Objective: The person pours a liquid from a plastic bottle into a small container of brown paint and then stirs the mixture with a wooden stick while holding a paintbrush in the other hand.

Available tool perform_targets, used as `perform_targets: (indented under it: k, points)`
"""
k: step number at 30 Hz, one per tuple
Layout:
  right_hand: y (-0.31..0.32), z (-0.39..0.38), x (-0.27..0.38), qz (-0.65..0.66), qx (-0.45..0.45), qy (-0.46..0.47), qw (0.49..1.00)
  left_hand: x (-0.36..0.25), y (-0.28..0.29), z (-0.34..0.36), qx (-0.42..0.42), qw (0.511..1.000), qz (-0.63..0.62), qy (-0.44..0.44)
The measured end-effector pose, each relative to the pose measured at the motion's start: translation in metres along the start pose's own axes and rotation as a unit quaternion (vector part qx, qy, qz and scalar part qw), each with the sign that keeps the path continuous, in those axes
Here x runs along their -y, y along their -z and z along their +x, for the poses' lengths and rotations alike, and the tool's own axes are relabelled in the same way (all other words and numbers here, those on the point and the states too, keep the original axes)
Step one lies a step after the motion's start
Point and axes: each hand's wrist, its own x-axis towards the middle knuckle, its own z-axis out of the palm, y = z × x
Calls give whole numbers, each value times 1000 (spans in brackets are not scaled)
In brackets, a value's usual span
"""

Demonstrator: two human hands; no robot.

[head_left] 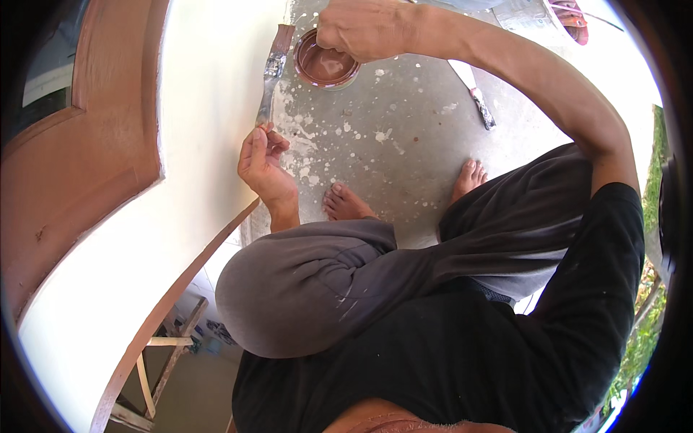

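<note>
In my left hand (266, 164) is a paintbrush (273, 72), pinched near the end of its handle. Its bristles are coated reddish brown, and its metal band is smeared with pale paint. The brush stands close along the white wall. Just right of the bristles sits a round can of brown paint (321, 71) on the spotted floor. My right hand (364, 30) is closed over the can's right side, fingers curled at the rim. Those fingertips are hidden, so what they grip cannot be made out. A scraper (478, 101) with a white blade and paint-stained handle lies to the right.
A brown wooden frame (94, 137) with a glass pane is at the left, beside the white wall (209, 108). Lower left, wooden bars (162, 361) stand beyond a brown edge. My bare feet (346, 202) rest on the grey floor (411, 166). A red object (572, 22) is at top right.
</note>
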Motion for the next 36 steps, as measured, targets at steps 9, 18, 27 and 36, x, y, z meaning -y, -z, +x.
perform_targets:
  k: [9,18,27,36]
  points:
    - [-9,1,1,-60,-11,-7,998,0,-3,0,-3,1000,-2,1]
    - [-2,4,18,-68,27,-106,992,1,0,0,-4,1000,2,7]
    - [-3,8,17,-32,12,-122,992,2,7,2,21,1000,7,6]
    - [4,9,19,-48,-3,-100,994,0,5,1,-4,1000,-3,2]
